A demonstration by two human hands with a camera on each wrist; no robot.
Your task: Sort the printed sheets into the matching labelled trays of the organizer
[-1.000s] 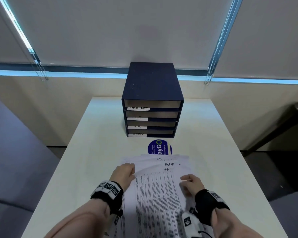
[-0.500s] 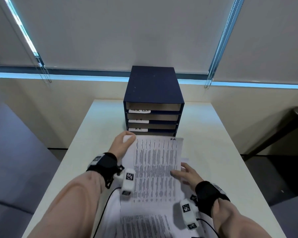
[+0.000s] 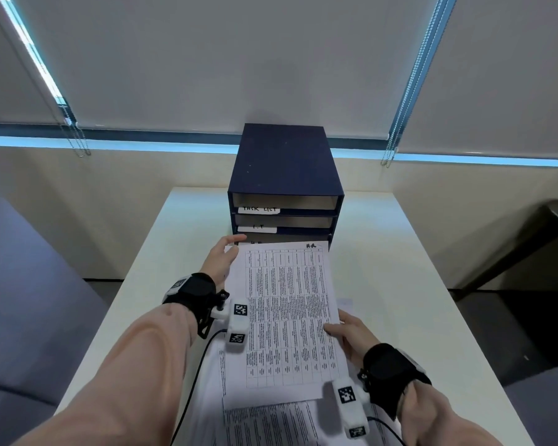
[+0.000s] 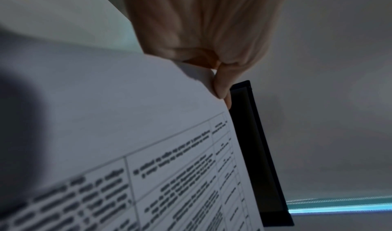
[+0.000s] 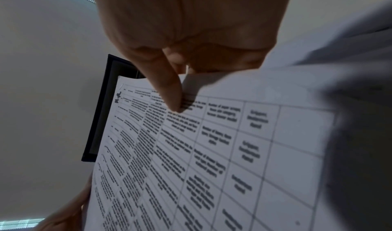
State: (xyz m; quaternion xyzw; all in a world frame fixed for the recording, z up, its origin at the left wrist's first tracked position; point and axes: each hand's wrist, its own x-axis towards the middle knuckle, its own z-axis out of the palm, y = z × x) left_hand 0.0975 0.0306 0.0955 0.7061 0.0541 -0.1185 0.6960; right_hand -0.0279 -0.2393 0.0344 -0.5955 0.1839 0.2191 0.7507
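Trays of the organizer (image 3: 284,169) look empty; left hand (image 3: 220,263) and right hand (image 3: 351,333) pinch the H.R. sheet (image 3: 287,317) (others wait on the desk (image 3: 181,239)).

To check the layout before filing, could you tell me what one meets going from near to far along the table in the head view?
Stack of printed sheets → right hand → left hand → far edge of the held sheet marked HR → organizer → window blinds.
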